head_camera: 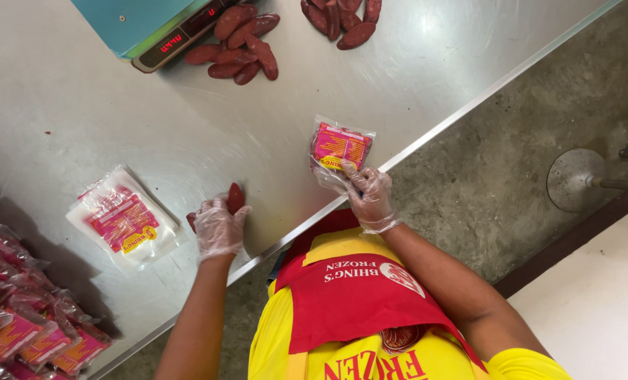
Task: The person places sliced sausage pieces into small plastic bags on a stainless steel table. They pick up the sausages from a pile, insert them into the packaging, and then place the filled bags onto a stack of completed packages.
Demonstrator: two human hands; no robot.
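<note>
My left hand [219, 226], in a clear plastic glove, is closed around dark red sausages [234, 198] resting on the steel table [74, 91]. In my right hand [368, 193], also gloved, I hold a small clear bag with a pink and yellow label [339, 146] by its lower edge, just above the table's front edge. The bag looks partly filled with sausages. A flat stack of empty labelled bags [124, 222] lies to the left of my left hand.
Loose sausages lie in a pile [240, 43] beside a teal digital scale [148, 24] at the far side, with more sausages [342, 17] to the right. Several filled packs [18, 324] are heaped at the left. A round metal base [574, 179] stands on the concrete floor.
</note>
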